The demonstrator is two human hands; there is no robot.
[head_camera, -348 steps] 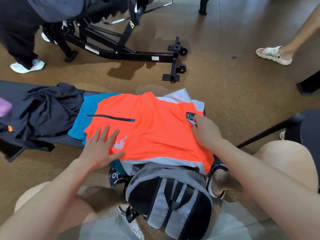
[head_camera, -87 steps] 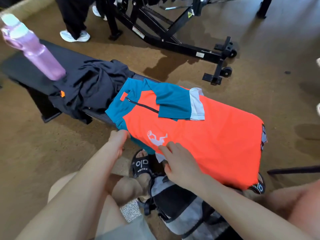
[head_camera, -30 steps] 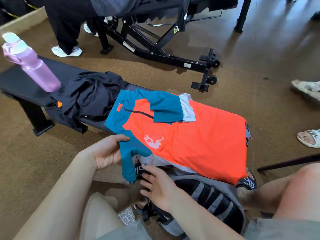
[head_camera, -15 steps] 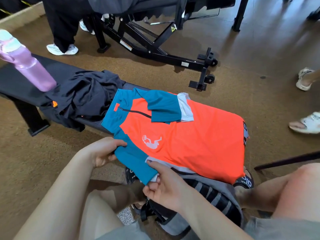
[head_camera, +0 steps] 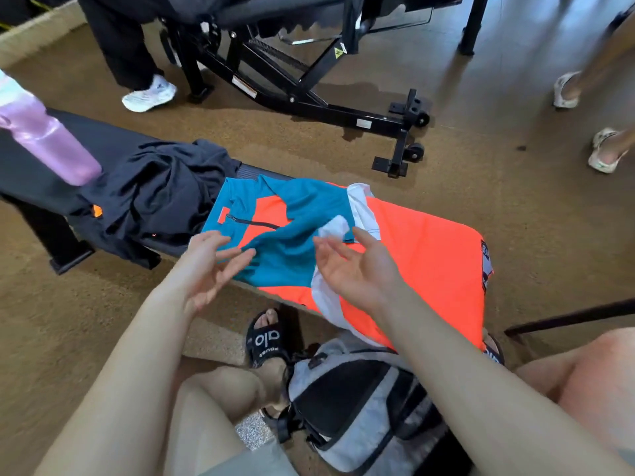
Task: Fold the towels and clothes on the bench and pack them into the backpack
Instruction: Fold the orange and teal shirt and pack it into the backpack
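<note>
Shirt [head_camera: 422, 255] (orange, teal sleeves folded in) on bench [head_camera: 31, 173]; left hand [head_camera: 209, 266], right hand [head_camera: 357, 269] spread, holding nothing.

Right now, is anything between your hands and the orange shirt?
Nothing visible. The left hand and right hand hover open just over the orange and teal shirt on the bench; the black garment lies beside it.
</note>
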